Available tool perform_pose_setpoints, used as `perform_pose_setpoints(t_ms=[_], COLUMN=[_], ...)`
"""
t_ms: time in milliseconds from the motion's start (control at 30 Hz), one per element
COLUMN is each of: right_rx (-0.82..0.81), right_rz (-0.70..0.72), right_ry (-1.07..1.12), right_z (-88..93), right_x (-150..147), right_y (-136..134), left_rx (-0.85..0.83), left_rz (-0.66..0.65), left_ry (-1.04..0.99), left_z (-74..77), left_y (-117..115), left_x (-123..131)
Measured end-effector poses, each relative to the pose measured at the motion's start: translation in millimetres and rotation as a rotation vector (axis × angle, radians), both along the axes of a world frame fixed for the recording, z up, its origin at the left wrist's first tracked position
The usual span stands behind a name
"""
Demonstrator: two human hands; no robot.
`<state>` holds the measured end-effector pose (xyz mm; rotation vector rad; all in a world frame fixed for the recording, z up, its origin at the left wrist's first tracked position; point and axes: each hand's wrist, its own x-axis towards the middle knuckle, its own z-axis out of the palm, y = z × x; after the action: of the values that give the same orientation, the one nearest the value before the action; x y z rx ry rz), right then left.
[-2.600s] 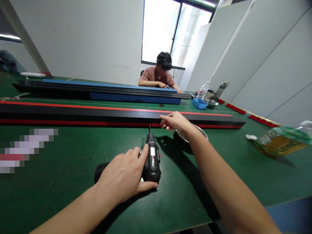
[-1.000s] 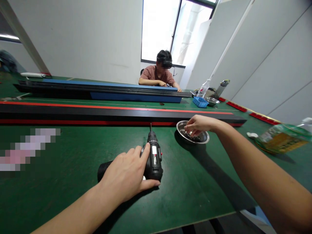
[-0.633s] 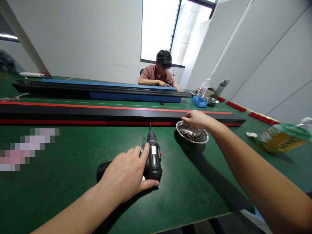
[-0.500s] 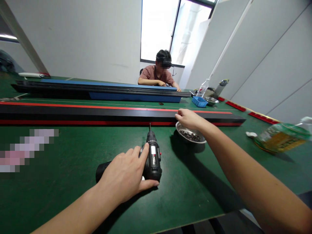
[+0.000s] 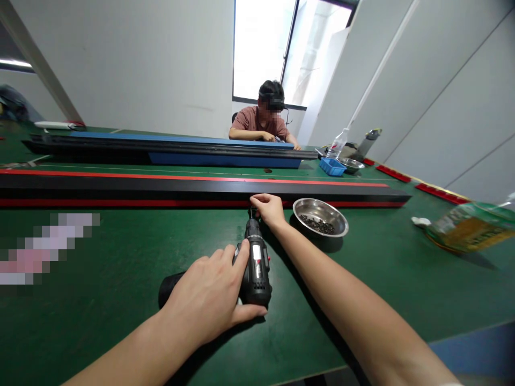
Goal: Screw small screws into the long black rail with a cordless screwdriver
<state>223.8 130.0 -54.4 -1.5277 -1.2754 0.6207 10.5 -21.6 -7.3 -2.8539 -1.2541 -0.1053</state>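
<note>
A black cordless screwdriver (image 5: 255, 262) lies on the green table, its bit pointing at the long black rail with red strips (image 5: 161, 188). My left hand (image 5: 209, 292) is wrapped round its handle. My right hand (image 5: 270, 209) is pinched closed at the bit's tip, right against the rail; whatever small thing it pinches is hidden by the fingers. A steel bowl of small dark screws (image 5: 321, 217) sits just right of that hand.
A second black and blue rail (image 5: 169, 150) lies farther back. Another person sits at the far side. A blue tray (image 5: 331, 166), a bottle (image 5: 338, 144) and a bowl stand far right; a plastic bag (image 5: 466, 228) lies at the right.
My right hand went from the screw bowl leftward to the screwdriver's bit tip. The left hand stayed on the screwdriver.
</note>
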Motion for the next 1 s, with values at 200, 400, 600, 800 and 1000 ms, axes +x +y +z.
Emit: perform_pose_setpoints(t_ms=[200,400,600,800,1000], right_rx=[-0.040,-0.070,-0.107,-0.119,-0.114], right_rz=[0.043,0.107,0.097,0.086,0.044], right_ry=[0.109,0.127,0.122,0.033,-0.035], right_z=[-8.7,-10.1,-9.5,-10.6,-10.9], right_x=[2.4,5.2,4.3,3.1,1.6], right_y=[2.8,8.8,7.9,7.9,5.8], left_rx=[-0.008,-0.033,-0.031,-0.028,-0.028], left_rz=[0.001,-0.004,-0.006,0.001,-0.003], left_ry=[0.011,0.018,0.025,0.021,0.011], left_z=[0.2,3.0,1.4,0.2,-0.3], left_y=[-0.1,-1.1,0.3,0.0,-0.5], left_x=[2.1,2.2,1.0,0.3,-0.2])
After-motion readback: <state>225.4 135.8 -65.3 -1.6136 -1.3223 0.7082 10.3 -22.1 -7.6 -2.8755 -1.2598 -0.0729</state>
